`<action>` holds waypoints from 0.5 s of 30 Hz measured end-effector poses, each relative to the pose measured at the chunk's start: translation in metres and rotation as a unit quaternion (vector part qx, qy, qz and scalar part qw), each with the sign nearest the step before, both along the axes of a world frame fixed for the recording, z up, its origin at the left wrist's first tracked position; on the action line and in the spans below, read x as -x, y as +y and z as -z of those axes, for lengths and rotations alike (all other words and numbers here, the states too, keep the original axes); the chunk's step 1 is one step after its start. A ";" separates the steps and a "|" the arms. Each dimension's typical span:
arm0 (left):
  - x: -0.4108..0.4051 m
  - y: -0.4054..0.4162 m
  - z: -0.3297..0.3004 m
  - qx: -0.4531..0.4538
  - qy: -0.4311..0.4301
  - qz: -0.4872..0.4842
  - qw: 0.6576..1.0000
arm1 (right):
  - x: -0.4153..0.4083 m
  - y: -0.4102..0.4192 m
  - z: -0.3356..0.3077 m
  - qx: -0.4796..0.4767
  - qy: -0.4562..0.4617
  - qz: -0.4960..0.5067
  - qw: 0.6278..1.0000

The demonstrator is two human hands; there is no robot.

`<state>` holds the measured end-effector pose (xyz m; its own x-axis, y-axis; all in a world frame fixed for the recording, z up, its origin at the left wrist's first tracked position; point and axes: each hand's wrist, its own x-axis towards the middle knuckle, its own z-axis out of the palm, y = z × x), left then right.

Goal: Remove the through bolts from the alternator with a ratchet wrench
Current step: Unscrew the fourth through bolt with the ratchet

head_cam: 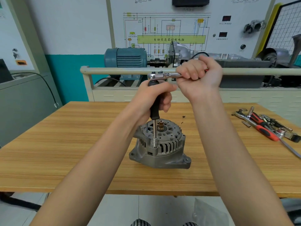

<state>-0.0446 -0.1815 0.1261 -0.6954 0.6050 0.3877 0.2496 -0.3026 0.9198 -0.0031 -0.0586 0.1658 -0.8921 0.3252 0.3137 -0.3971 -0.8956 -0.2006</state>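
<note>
A wooden table (pixel 65 152) fills the near scene, and behind it, at the far side, a white training board with a printed wiring diagram (pixel 166 33) stands over a blue electric motor (pixel 125 57) coupled to a silver gearbox. Near the middle of the table sits the grey alternator (pixel 160 147), resting on its mounting flange with its slotted rear housing and brass-tipped shaft pointing up. At the far right of the table lies a loose pile of hand tools (pixel 267 126), among them red-and-black handles and chrome sockets. Over the alternator, the left hand (pixel 154 100) wraps its curled fingers around the black grip of an upright extension bar (pixel 154 121), whose chrome socket end is seated on a through bolt at the near-left rim of the alternator housing. The right hand (pixel 197 75) closes in a fist around the handle of the chrome ratchet wrench (pixel 162 76), which lies level with its head sitting on top of the extension bar.
</note>
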 end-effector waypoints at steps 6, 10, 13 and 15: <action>-0.002 0.007 0.002 -0.001 -0.048 -0.058 0.997 | -0.003 -0.007 0.003 0.006 0.028 0.026 0.999; -0.009 0.019 0.002 -0.022 -0.057 -0.195 0.979 | -0.024 -0.034 0.010 -0.114 0.135 0.200 0.964; -0.014 0.024 0.003 -0.035 -0.020 -0.273 0.961 | -0.033 -0.060 0.017 -0.172 0.216 0.344 0.898; -0.017 0.024 0.005 -0.047 0.001 -0.289 0.956 | -0.035 -0.066 0.019 -0.184 0.232 0.368 0.881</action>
<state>-0.0276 -0.1570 0.1209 -0.9022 0.0833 0.4232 0.4018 -0.1947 0.8948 0.0322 -0.1243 0.1463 -0.2297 0.5621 0.7945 -0.9589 -0.2703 -0.0860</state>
